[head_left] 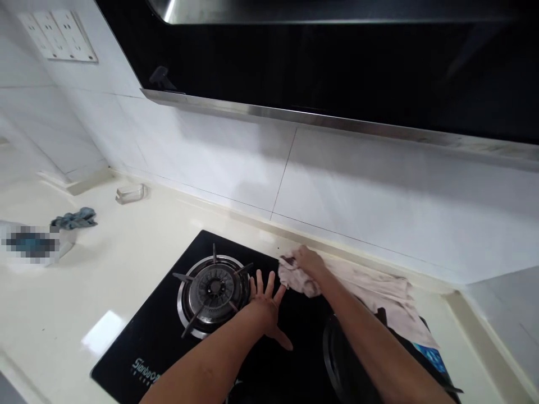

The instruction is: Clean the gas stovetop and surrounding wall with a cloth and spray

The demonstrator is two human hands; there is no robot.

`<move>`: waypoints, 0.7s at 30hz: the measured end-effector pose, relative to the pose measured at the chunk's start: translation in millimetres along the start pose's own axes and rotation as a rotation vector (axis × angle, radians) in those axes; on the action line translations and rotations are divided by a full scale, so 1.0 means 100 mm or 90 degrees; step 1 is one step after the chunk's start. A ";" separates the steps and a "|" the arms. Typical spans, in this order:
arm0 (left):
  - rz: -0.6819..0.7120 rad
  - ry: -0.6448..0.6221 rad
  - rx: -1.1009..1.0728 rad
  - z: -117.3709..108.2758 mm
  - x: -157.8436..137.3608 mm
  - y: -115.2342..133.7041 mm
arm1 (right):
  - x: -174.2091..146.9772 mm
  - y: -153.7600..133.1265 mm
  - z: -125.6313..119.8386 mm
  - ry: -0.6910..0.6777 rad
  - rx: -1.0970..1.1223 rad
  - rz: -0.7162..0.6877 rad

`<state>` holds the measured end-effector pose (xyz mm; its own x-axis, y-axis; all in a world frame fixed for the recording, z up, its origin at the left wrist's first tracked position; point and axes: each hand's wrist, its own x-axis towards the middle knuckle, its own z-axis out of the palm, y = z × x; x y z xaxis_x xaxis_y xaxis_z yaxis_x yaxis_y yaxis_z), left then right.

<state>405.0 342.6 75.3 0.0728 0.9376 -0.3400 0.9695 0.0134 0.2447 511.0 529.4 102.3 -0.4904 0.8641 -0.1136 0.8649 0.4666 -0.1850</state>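
My right hand (309,261) grips a bunched pale pink cloth (295,278) at the back edge of the black glass gas stove (168,331). The cloth's loose end trails to the right, over the counter and the stove's back right part. My left hand (267,314) lies with its fingers spread on the glass, just right of the left burner (214,289) and close to the cloth. It holds nothing. A dark round pan or lid (332,359) sits at the stove's right side, partly hidden by my right forearm.
A black range hood (295,67) with a metal lower edge overhangs the stove. On the cream counter (126,247) to the left are a crumpled blue-grey cloth (76,219), a clear plastic piece (130,193) and a partly blurred pack (31,244). Sockets (59,36) are on the wall.
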 end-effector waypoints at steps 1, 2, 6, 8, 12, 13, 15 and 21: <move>-0.005 -0.005 0.006 0.00 0.01 0.00 | 0.09 -0.23 0.04 0.000 0.035 -0.039; -0.011 -0.011 0.013 0.00 0.01 0.00 | 0.17 -0.46 0.07 0.000 0.072 -0.083; -0.022 -0.021 0.031 0.02 0.05 -0.01 | 0.40 -1.16 0.19 -0.004 0.168 -0.249; -0.024 -0.018 0.041 0.05 0.07 -0.02 | 0.49 -1.30 0.21 -0.016 0.170 -0.305; -0.040 -0.014 0.064 0.06 0.11 -0.04 | 0.64 -1.06 0.16 -0.037 0.141 -0.353; -0.045 -0.016 0.067 0.05 0.11 -0.04 | 0.64 -0.91 0.14 -0.039 0.133 -0.351; -0.058 -0.023 0.071 0.03 0.11 -0.02 | 0.59 -0.54 0.09 -0.040 0.120 -0.337; -0.089 -0.020 0.107 -0.01 0.12 0.02 | 0.11 0.88 -0.01 -0.022 0.093 -0.222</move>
<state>407.7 354.2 72.1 -0.0609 0.9194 -0.3885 0.9958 0.0824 0.0390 581.9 580.1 85.3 -0.7576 0.6507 -0.0513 0.6226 0.6969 -0.3558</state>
